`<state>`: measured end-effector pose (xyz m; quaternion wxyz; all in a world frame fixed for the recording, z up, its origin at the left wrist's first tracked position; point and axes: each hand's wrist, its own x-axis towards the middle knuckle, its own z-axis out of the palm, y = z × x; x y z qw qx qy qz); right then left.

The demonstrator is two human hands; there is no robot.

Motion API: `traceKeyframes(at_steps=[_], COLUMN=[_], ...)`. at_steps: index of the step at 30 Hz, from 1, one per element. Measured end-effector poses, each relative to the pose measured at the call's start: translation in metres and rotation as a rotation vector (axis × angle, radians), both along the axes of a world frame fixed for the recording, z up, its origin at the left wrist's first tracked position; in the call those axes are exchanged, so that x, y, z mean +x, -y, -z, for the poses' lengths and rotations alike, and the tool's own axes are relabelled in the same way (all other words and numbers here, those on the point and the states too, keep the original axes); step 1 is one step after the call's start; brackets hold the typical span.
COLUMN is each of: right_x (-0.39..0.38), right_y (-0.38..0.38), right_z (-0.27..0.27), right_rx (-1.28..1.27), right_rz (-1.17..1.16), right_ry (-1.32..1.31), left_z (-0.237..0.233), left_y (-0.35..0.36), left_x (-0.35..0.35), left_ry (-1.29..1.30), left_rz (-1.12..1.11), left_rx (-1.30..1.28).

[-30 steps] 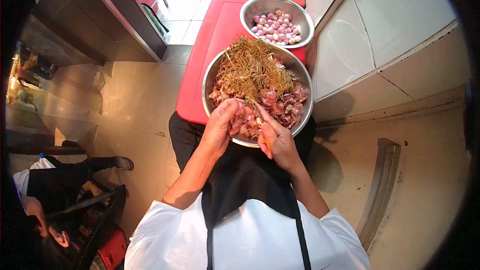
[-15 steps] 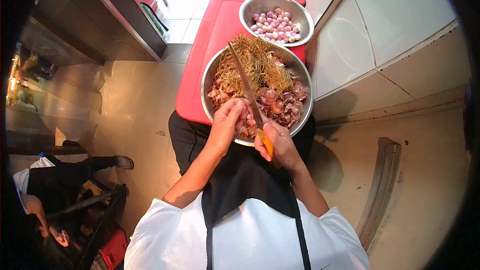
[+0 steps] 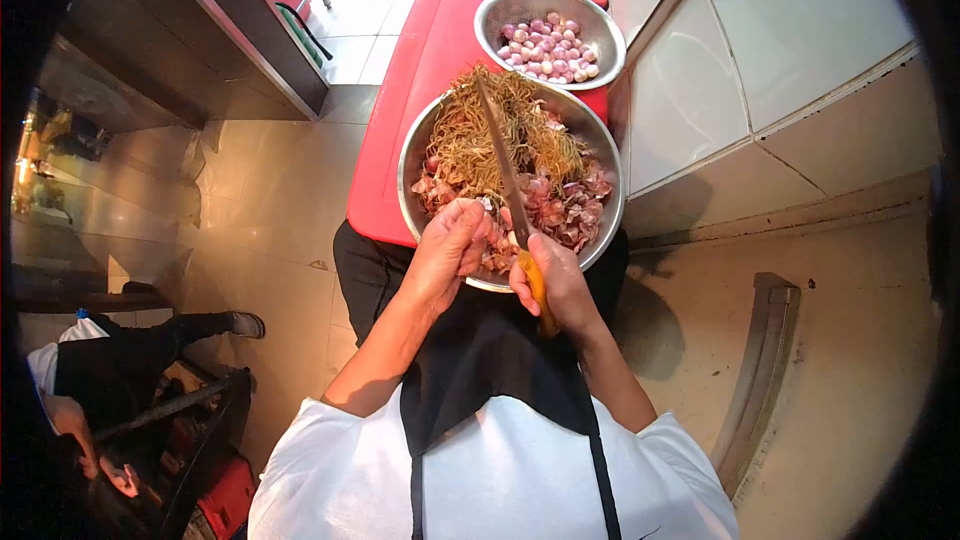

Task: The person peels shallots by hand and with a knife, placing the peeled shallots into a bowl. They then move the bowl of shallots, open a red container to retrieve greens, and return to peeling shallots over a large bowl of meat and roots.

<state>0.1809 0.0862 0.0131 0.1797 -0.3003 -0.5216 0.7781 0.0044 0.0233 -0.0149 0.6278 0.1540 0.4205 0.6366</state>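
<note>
In near bowl (image 3: 404,172), probably shallot peels (image 3: 572,212)

Both forearms bare, elbows bent, angled in from the body so the hands meet out front. Left hand (image 3: 448,248): palm down, fingers curled, tips bunched toward the thumb; can't make out what they pinch. Right hand (image 3: 560,282): fist closed round the handle of a knife (image 3: 503,165), wrist roughly straight. Hands just beside each other, knuckles nearly touching.
</note>
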Motion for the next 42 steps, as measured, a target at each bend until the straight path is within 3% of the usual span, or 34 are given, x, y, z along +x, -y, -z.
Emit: traceKeyframes(at_steps=[7, 13, 16, 40, 42], right_x=[-0.006, -0.009, -0.011, -0.007, -0.003], right_y=[0.006, 0.005, 0.006, 0.006, 0.007], right_z=[-0.002, 0.008, 0.004, 0.011, 0.007], right_rx=[0.168, 0.756, 0.850, 0.920, 0.515], right_rz=[-0.011, 0.050, 0.084, 0.113, 0.067], right_ry=[0.101, 0.113, 0.106, 0.072, 0.099], left_z=[-0.013, -0.021, -0.024, -0.017, -0.020], left_y=[-0.002, 0.001, 0.002, 0.011, 0.011], left_x=[0.012, 0.012, 0.013, 0.018, 0.018], left_ry=[0.188, 0.117, 0.104, -0.190, -0.236], left_rz=[-0.123, -0.047, -0.045, -0.205, -0.192], left_rx=[-0.112, -0.071, -0.059, -0.019, -0.033])
